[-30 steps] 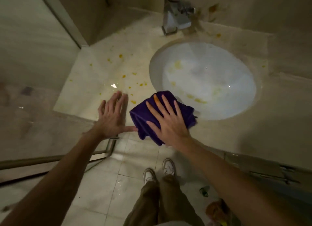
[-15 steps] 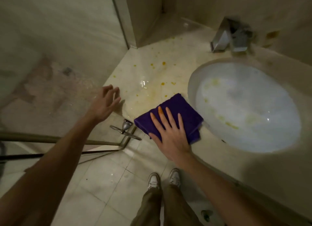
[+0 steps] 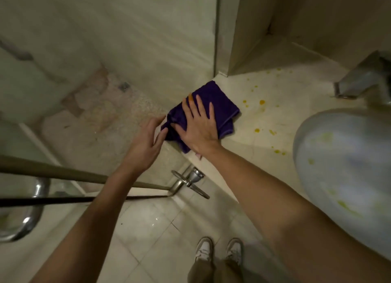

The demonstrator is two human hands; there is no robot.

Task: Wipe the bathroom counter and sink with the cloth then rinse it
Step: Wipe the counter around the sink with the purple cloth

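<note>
The purple cloth [image 3: 213, 107] lies flat at the left edge of the bench [image 3: 243, 147], near its back corner. The right hand [image 3: 197, 127] rests on top of it, fingers [image 3: 198, 105] spread wide. The left hand [image 3: 146, 142] is just beside the cloth, fingers loosely open, touching its edge. Yellow spots [image 3: 262, 102] dot the bench beside the sink [image 3: 338, 155].

The cloth [image 3: 208, 109] now lies at the counter's [image 3: 264, 134] far left edge, well away from the sink [image 3: 338, 166] rim it sat beside a second ago. The right hand [image 3: 197, 130] has slid there with it, palm flat on top. The left hand [image 3: 146, 143], earlier spread apart, now touches the cloth's left edge with its fingers.
</note>
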